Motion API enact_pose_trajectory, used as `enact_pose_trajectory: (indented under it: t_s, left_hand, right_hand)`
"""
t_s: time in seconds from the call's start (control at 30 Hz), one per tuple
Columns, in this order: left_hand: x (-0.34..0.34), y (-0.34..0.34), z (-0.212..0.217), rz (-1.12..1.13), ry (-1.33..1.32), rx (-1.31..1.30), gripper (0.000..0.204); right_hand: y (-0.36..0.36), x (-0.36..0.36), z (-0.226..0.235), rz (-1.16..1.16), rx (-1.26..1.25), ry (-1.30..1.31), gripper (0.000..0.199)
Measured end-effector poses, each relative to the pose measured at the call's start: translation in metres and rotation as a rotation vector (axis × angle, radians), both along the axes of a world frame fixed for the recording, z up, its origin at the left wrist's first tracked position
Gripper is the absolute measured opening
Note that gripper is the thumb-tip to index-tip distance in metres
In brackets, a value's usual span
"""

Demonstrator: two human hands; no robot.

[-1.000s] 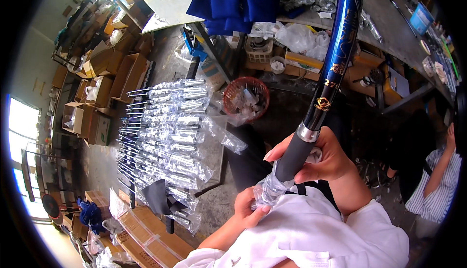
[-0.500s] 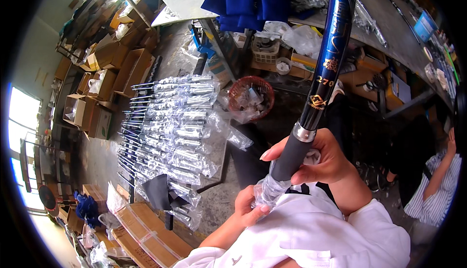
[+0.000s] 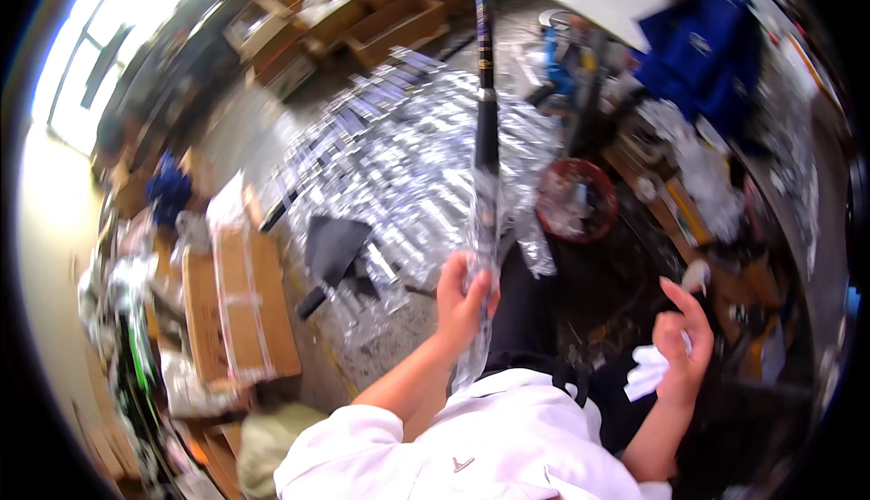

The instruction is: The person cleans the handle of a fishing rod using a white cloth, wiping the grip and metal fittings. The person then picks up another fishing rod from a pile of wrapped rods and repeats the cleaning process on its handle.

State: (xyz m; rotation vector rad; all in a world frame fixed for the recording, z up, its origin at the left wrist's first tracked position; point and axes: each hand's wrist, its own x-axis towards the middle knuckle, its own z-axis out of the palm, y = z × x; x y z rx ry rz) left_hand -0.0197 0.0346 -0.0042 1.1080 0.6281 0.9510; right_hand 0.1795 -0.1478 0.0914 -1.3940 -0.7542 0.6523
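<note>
The left hand (image 3: 465,296) is shut around a long dark rod (image 3: 487,128) near its low end, where a clear bag (image 3: 480,255) covers it, so the rod stands up and points far away over the floor. The right hand (image 3: 681,341) is off the rod, out to the right, with its grip curled on a small white scrap (image 3: 645,371) and one finger poking up. Lots of bagged rods (image 3: 399,165) lie side by side on the floor on the far left, near a red basket (image 3: 576,199) and brown boxes (image 3: 240,305).
</note>
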Motion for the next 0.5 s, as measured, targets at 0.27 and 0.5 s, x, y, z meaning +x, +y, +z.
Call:
enact_pose_trajectory:
  t_s: [0.27, 0.5]
  left_hand:
    - [-0.065, 0.120, -0.094, 0.780, 0.288, -0.025, 0.024]
    - [-0.073, 0.230, -0.181, 1.062, 0.951, 0.150, 0.041]
  right_hand:
    - [-0.030, -0.007, -0.033, -0.043, -0.114, 0.115, 0.038]
    - [-0.034, -0.003, -0.030, -0.163, -0.228, 0.106, 0.029]
